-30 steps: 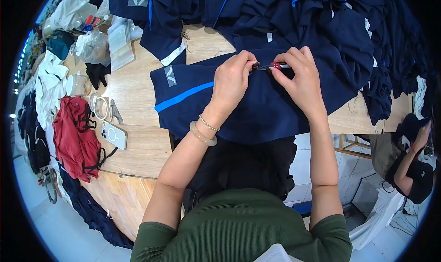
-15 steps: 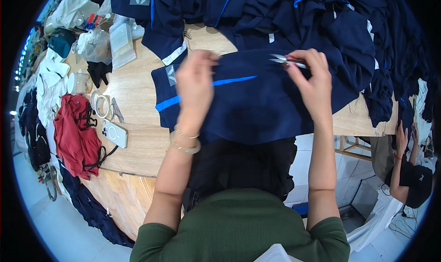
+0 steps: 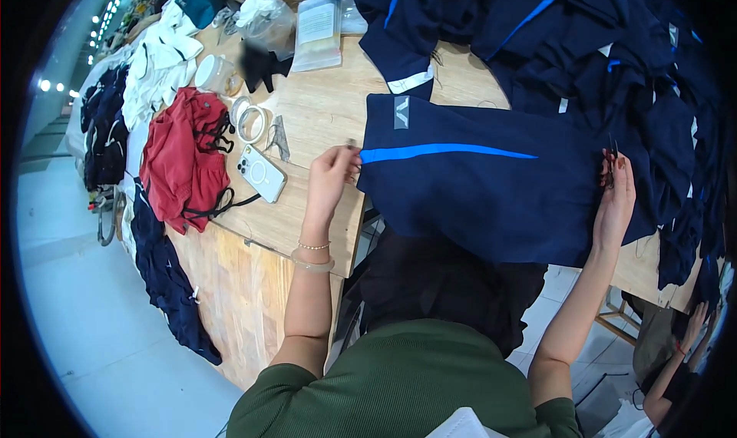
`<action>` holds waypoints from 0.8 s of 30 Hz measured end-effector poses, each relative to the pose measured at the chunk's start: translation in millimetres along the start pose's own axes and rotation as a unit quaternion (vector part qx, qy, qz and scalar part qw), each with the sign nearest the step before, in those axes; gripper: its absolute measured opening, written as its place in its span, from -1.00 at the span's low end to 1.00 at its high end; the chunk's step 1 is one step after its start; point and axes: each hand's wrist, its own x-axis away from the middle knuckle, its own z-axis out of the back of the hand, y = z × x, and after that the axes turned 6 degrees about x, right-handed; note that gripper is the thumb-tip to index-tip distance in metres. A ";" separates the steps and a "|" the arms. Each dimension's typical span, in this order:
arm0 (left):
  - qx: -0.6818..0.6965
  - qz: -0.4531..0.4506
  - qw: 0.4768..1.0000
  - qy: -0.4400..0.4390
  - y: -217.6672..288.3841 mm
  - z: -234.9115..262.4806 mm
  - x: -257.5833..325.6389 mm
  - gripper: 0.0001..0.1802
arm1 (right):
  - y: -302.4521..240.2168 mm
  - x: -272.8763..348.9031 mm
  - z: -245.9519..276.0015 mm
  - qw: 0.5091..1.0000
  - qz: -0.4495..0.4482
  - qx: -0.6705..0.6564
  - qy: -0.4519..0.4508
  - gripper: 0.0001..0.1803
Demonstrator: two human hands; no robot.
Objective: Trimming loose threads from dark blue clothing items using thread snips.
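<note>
A navy garment [image 3: 461, 196] with a bright blue stripe and a grey patch lies spread in front of me, its near part hanging over the table edge toward my lap. My left hand [image 3: 328, 183] is closed in a pinch at the garment's left edge, where the blue stripe ends. Small thread snips [image 3: 612, 152], blades pointing away from me, are in my right hand [image 3: 616, 200]. That hand rests on the right part of the garment, its fingers curled round the snips and partly hiding them.
More navy garments [image 3: 568, 46] are heaped at the back and right. On the wooden table [image 3: 322, 108] at left lie a phone [image 3: 262, 173], tape rolls [image 3: 252, 124], a red garment [image 3: 184, 161], a jar [image 3: 215, 76] and plastic bags [image 3: 265, 23]. Another person's hand [image 3: 695, 327] shows at far right.
My left hand has come down to the garment's left edge. My right hand, still with the snips, has moved right and nearer. The whole view has swung to the left.
</note>
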 end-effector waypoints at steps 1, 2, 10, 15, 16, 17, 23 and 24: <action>0.003 -0.002 1.000 0.004 5.2 -2.5 -0.1 -0.72 | -6.3 2.7 -6.4 1.000 -0.004 -0.016 0.027 -0.70; -0.051 -0.001 0.998 -0.022 10.6 -4.5 -1.4 -0.77 | -12.3 4.7 -11.1 0.998 -0.007 -0.030 0.056 -0.73; 0.061 -0.054 0.990 -0.111 75.1 -32.3 -1.3 -0.91 | -46.7 27.3 -75.0 0.991 -0.031 0.038 -0.125 -0.88; 0.149 0.019 0.956 -0.252 106.6 -77.2 5.7 -0.87 | -54.5 58.4 -165.7 0.947 0.251 0.096 -0.175 -0.73; 0.149 0.008 0.950 -0.275 108.0 -86.6 7.0 -0.82 | -55.9 54.6 -160.9 0.947 0.253 0.101 -0.170 -0.73; 0.151 0.008 0.948 -0.282 109.8 -96.2 11.1 -0.82 | -56.7 50.1 -153.9 0.953 0.213 0.126 -0.177 -0.76; -0.220 -0.262 0.852 -0.395 99.5 -107.4 20.4 -0.67 | -70.7 21.6 -76.3 0.986 0.161 0.053 0.002 -0.91; -0.250 -0.259 0.850 -0.385 95.8 -106.8 17.4 -0.67 | -72.2 14.3 -52.2 0.990 0.123 0.058 0.045 -0.89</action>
